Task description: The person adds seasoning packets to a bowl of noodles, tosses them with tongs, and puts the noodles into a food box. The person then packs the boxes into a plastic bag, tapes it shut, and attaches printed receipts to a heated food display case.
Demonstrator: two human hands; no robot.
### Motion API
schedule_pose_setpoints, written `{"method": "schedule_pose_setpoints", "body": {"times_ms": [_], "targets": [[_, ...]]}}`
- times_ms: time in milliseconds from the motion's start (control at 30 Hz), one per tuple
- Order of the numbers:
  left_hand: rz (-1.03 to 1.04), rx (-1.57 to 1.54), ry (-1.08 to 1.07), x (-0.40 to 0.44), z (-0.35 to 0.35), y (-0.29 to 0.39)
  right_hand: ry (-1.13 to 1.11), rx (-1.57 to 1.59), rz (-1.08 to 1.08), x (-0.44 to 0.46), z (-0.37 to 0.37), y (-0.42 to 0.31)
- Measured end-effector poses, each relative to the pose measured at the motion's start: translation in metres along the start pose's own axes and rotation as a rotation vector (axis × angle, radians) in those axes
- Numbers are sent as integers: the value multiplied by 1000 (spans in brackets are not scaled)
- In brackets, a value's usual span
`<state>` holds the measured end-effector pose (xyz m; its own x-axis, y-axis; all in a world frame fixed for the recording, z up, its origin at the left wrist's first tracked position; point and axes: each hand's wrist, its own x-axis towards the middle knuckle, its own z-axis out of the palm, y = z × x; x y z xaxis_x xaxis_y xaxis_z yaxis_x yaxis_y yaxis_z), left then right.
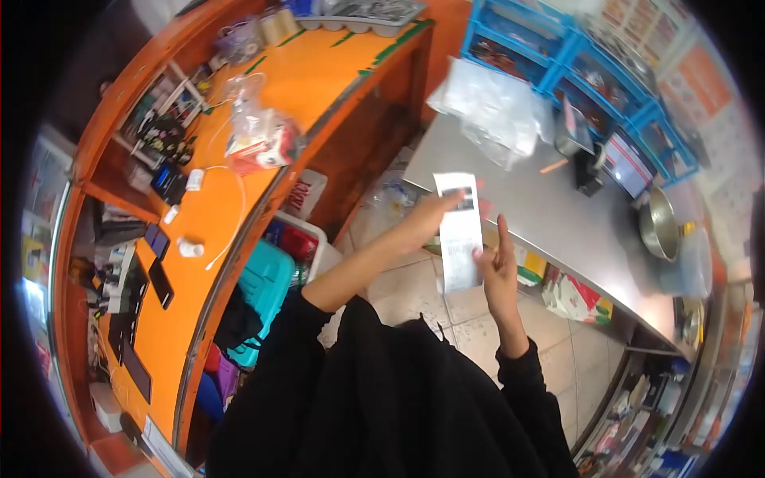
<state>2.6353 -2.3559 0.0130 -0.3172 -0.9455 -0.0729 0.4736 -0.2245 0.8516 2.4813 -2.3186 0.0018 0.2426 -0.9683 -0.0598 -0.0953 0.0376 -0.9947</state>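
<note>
A long white printed receipt (460, 259) hangs in front of me, above the tiled floor and by the edge of the steel counter (558, 203). My left hand (429, 221) grips its upper left part, the thumb lying over a dark printed block. At the lower right edge, my right hand (502, 283) pinches the paper with the thumb on its face, while the index finger points up. The fingers behind the paper are partly hidden. The small print is too blurred to read.
Plastic bags (494, 107), a tablet screen (628, 165) and a metal bowl (660, 223) stand on the steel counter to the right. On the left, the orange counter (311, 68) carries phones, cables and a red-and-white package (263, 143). A turquoise bin (267, 279) sits below it.
</note>
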Motion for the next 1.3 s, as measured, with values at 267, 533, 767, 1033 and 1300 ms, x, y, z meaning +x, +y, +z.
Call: {"method": "schedule_pose_setpoints", "body": {"times_ms": [267, 533, 767, 1033, 1300], "targets": [[-27, -173, -24, 91, 73, -6, 71, 192, 225, -75, -87, 29], [-38, -311, -178, 217, 178, -66, 845, 298, 164, -81, -187, 55], [-215, -480, -388, 306, 316, -114, 1492, 230, -168, -81, -268, 29], [-535, -516, -561, 331, 469, -196, 1797, 192, -290, -135, -337, 58], [-588, -487, -678, 308, 642, -288, 1265, -6, -437, -238, -485, 58]]}}
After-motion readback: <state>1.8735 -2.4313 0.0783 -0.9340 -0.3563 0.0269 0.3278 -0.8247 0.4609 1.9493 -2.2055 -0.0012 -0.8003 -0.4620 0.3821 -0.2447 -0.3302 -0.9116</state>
